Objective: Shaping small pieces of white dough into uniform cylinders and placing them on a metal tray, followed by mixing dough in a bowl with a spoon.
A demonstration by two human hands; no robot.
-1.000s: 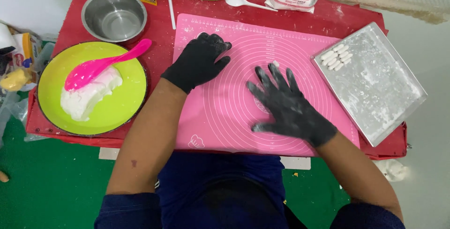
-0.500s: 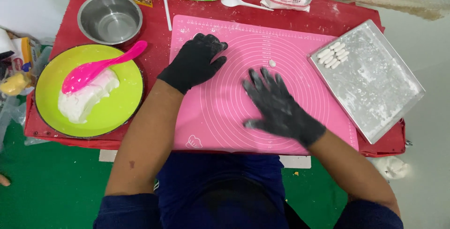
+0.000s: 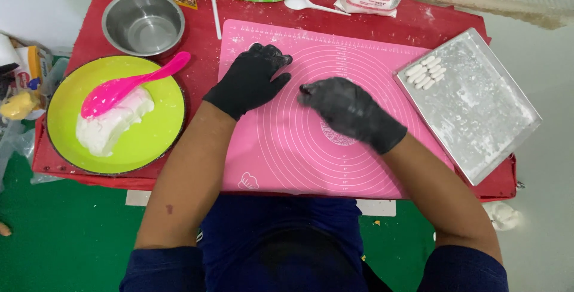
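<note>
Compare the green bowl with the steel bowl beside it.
The green bowl is wide, shallow and bright lime; the steel bowl is smaller, deeper and bare metal. The green bowl holds white dough and a pink spoon; the steel bowl looks empty. Both are round and sit on the red table.

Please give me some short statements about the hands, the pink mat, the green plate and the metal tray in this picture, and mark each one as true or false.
1. Both hands wear black gloves. True: the left hand and the right hand are both gloved in black.
2. Both hands are over the pink mat. True.
3. The pink spoon lies in the steel bowl. False: it rests on the white dough in the green plate; the bowl looks empty.
4. The metal tray is to the left of the mat. False: it is to the right.
5. Small white dough pieces sit in a corner of the tray. True.
</note>
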